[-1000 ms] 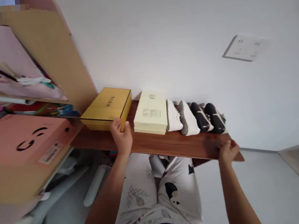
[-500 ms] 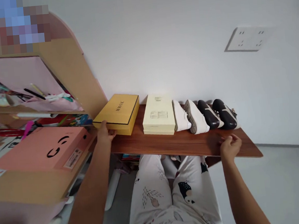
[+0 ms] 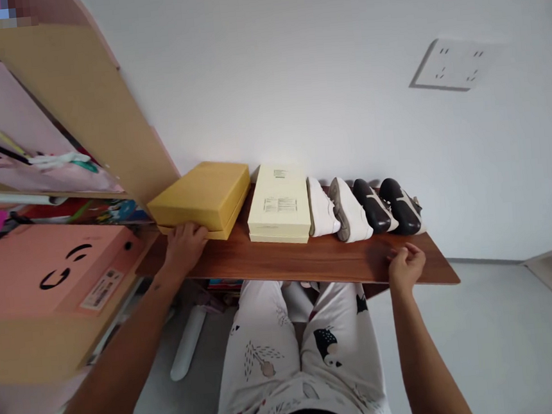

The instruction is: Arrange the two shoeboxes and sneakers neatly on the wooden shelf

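My left hand (image 3: 184, 244) presses against the front edge of a yellow box (image 3: 202, 197) lying at the left end of a brown wooden shelf (image 3: 290, 264); its fingers curl round the box's lower edge. My right hand (image 3: 406, 268) grips the shelf's front edge near the right end, fingers curled. Right of the yellow box lies a cream box (image 3: 278, 201) with a label. Beyond it stand a pair of white shoes (image 3: 337, 210) and a pair of black shoes (image 3: 387, 206) against the wall.
A pink box (image 3: 44, 266) with black marks sits at the left on a desk, under a cluttered pink shelf unit (image 3: 35, 163). A wall socket (image 3: 452, 64) is on the white wall. My patterned trousers (image 3: 293, 353) and grey floor show below.
My left hand slid left along the yellow box, then back a little; the box's printed black-lined top no longer shows and its top now looks plain. The right hand stays on the shelf edge.
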Motion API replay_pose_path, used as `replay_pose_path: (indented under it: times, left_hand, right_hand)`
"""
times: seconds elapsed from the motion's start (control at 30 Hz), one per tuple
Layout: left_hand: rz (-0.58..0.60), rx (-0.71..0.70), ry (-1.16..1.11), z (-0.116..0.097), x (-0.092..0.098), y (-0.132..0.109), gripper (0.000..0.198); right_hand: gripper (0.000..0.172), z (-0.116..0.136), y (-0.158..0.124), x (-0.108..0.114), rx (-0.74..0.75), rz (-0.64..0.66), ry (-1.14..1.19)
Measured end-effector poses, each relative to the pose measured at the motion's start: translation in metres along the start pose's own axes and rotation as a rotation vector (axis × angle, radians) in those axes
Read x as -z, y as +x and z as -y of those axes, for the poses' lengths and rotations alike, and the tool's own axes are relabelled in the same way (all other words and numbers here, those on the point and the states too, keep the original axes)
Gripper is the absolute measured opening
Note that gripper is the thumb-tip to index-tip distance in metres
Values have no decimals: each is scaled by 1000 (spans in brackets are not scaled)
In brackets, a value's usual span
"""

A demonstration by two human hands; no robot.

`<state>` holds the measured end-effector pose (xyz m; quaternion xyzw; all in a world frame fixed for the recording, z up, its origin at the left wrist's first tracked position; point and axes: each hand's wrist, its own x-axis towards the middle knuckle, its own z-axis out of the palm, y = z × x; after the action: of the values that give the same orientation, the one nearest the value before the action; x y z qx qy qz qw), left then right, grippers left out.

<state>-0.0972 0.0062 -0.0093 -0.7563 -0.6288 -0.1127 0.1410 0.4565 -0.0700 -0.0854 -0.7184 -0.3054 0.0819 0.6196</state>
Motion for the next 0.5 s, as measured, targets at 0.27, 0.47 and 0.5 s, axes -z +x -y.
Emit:
replay_pose_path:
  times: [0.27, 0.47, 0.5]
  left_hand:
    - [55, 11, -181, -26, -25, -13, 15]
    - [-132, 215, -638, -21, -36, -5, 2]
    - [-155, 231, -663, -22, -36, -6, 2]
  right_hand:
    - [39, -1, -1, -2, -3, -86, -27]
    - [38, 1, -1, -1, 5, -68, -39]
    - [38, 1, -2, -1, 5, -70, -40]
